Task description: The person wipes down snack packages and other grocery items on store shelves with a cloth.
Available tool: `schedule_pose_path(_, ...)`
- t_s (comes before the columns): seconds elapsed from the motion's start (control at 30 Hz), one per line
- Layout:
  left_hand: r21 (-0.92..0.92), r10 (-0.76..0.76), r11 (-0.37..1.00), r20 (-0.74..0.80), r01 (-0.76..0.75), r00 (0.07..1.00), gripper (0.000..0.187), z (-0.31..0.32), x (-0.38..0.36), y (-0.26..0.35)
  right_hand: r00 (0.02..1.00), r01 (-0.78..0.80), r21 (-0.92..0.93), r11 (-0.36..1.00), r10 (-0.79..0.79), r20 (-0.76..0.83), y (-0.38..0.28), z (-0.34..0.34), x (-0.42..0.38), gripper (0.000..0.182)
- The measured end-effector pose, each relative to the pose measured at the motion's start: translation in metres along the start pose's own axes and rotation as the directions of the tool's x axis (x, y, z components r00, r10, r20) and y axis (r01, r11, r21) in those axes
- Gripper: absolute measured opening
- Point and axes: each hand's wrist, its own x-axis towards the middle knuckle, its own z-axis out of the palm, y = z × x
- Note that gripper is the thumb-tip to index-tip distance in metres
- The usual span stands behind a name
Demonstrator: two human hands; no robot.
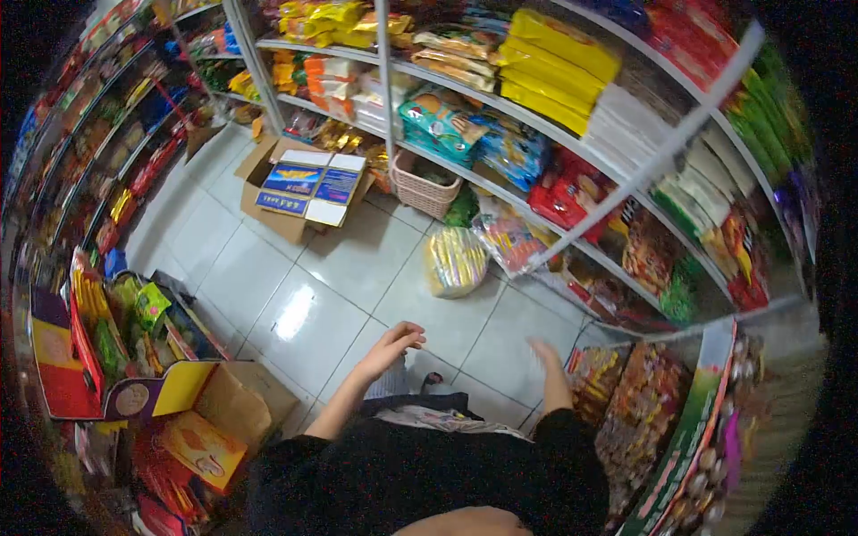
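Standing on a pale tiled floor [353, 268] between loaded shop shelves, in a black top [420, 473], with both forearms reaching forward at waist level. Holding the left hand [393, 347] released above the tiles, with fingers loosely bent and spread a little, clear of any goods. Extending the right hand [545, 357], slightly blurred, also released, with fingers out nearly straight, near a bin of small wrapped sweets [597, 380] on the right side. Seen on the floor ahead of both hands, well apart from either: a clear-wrapped bundle [457, 262] of slim, striped packets, just beside colorful plastic packs [509, 239] at the foot of the right-hand shelving [536, 121]. Also shown farther ahead: a pink woven basket [424, 189] below the shelving and, to its left, an open cardboard box [284, 225] with blue-and-white cartons [313, 188] across its top. Stacked on the shelving: yellow packs [559, 71], teal packs [436, 129] and red packs [567, 192]. Pictured at lower left, apart from the left hand: an open brown carton [268, 384] beside a red, yellow and purple display box [63, 380] of bright packets.
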Motion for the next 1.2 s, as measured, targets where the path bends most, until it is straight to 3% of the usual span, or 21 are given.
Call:
schedule_pose_path(0.07,-0.078,-0.087,0.994,-0.127,0.077,0.988,0.032,-0.027,0.011,-0.009,1.000,-0.015,-0.023,1.000,0.016,0.027,-0.063,0.018,0.025,0.043)
schedule_pose_path(0.13,-0.088,-0.141,0.988,-0.218,0.125,0.966,0.033,-0.053,0.023,-0.006,0.988,0.074,0.159,0.984,-0.094,0.122,-0.156,0.048,0.030,0.044)
schedule_pose_path(0.27,-0.084,-0.195,0.980,-0.291,0.178,0.937,0.033,-0.116,0.072,0.014,0.970,0.068,0.366,0.928,-0.147,0.192,-0.218,0.130,0.122,0.038)
schedule_pose_path(0.33,-0.090,-0.209,0.977,-0.247,0.193,0.946,0.032,-0.148,0.107,0.035,0.886,-0.163,0.328,0.930,-0.008,0.464,-0.252,0.174,0.137,0.030)
schedule_pose_path(0.43,0.037,-0.080,0.995,-0.178,0.088,0.981,0.032,-0.198,0.163,0.081,0.867,-0.134,0.484,0.865,-0.133,0.479,-0.302,0.215,0.120,0.022)
schedule_pose_path(0.5,0.081,0.036,0.996,-0.166,-0.023,0.985,0.031,-0.232,0.199,0.111,0.788,-0.264,0.446,0.855,-0.075,0.611,-0.309,0.231,0.169,0.019)
schedule_pose_path(0.53,0.090,0.056,0.995,-0.179,-0.041,0.982,0.030,-0.245,0.210,0.132,0.790,-0.245,0.444,0.862,-0.087,0.607,-0.316,0.238,0.184,0.019)
schedule_pose_path(0.6,0.052,0.088,0.996,-0.233,-0.079,0.968,0.030,-0.274,0.231,0.155,0.874,-0.163,0.646,0.746,-0.195,0.446,-0.345,0.248,0.204,0.019)
schedule_pose_path(0.67,0.033,0.133,0.991,-0.279,-0.128,0.951,0.029,-0.296,0.245,0.167,0.859,-0.186,0.685,0.704,-0.223,0.462,-0.379,0.246,0.218,0.019)
schedule_pose_path(0.73,0.002,0.081,0.996,-0.350,-0.085,0.933,0.031,-0.315,0.254,0.166,0.841,-0.222,0.712,0.666,-0.238,0.486,-0.409,0.253,0.243,0.019)
schedule_pose_path(0.8,-0.031,0.027,0.999,-0.400,-0.042,0.916,0.033,-0.325,0.255,0.161,0.957,0.037,0.836,0.547,-0.260,0.128,-0.432,0.258,0.282,0.032)
schedule_pose_path(0.87,-0.057,-0.040,0.998,-0.468,0.015,0.883,0.034,-0.330,0.253,0.151,0.885,-0.167,0.884,0.436,-0.329,0.330,-0.463,0.256,0.298,0.058)
schedule_pose_path(0.93,-0.161,-0.165,0.983,-0.537,0.092,0.828,0.032,-0.333,0.254,0.139,0.917,-0.080,0.955,0.285,-0.354,0.183,-0.487,0.260,0.315,0.053)
schedule_pose_path(1.03,-0.247,-0.263,0.958,-0.548,0.147,0.794,0.030,-0.329,0.259,0.131,0.878,-0.104,0.976,0.193,-0.444,0.181,-0.491,0.270,0.323,0.045)
schedule_pose_path(1.13,-0.278,-0.281,0.948,-0.508,0.154,0.814,0.031,-0.327,0.277,0.130,0.873,-0.210,0.951,0.228,-0.394,0.288,-0.480,0.275,0.314,0.036)
schedule_pose_path(1.2,-0.270,-0.289,0.947,-0.476,0.175,0.830,0.032,-0.331,0.294,0.129,0.892,-0.160,0.962,0.223,-0.385,0.237,-0.463,0.287,0.301,0.030)
